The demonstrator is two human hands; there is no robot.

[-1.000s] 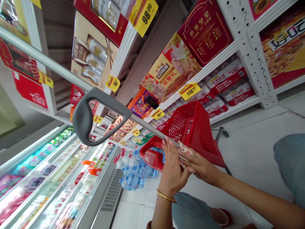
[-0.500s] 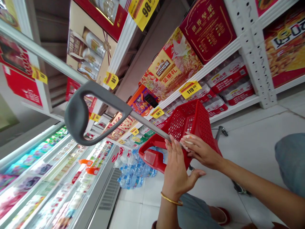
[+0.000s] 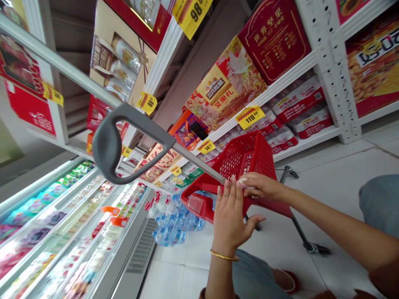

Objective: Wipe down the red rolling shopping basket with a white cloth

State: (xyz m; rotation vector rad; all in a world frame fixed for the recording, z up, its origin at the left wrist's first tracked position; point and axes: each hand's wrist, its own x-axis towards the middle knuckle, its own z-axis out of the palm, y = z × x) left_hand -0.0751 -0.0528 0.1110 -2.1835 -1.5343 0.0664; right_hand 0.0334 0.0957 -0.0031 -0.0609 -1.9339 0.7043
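Observation:
A red plastic shopping cart [image 3: 264, 162] with a perforated basket stands in front of me. A metal bar [image 3: 199, 165] runs from its rim up to a grey loop-shaped handle [image 3: 107, 145]. My left hand [image 3: 230, 216], with a gold bangle on the wrist, lies over the near end of the cart, fingers stretched out and thumb spread. Its fingertips are by the lower end of the bar. Beside them, my right hand [image 3: 264, 187] pinches a crumpled white tissue [image 3: 242, 182] against the cart's rim. Part of the tissue is hidden by the fingers.
Shelves with gift boxes [image 3: 218, 89] and yellow price tags [image 3: 250, 118] rise behind the cart. Packs of bottled water [image 3: 174, 226] sit on the floor [image 3: 193, 257]. A lit refrigerated case [image 3: 131, 261] runs along the left. A denim-covered leg [image 3: 378, 199] shows at right.
My right hand has shifted slightly, its fingers now curled more around the tissue, and less of the tissue shows. My left hand stays nearly in place. The view has moved a little.

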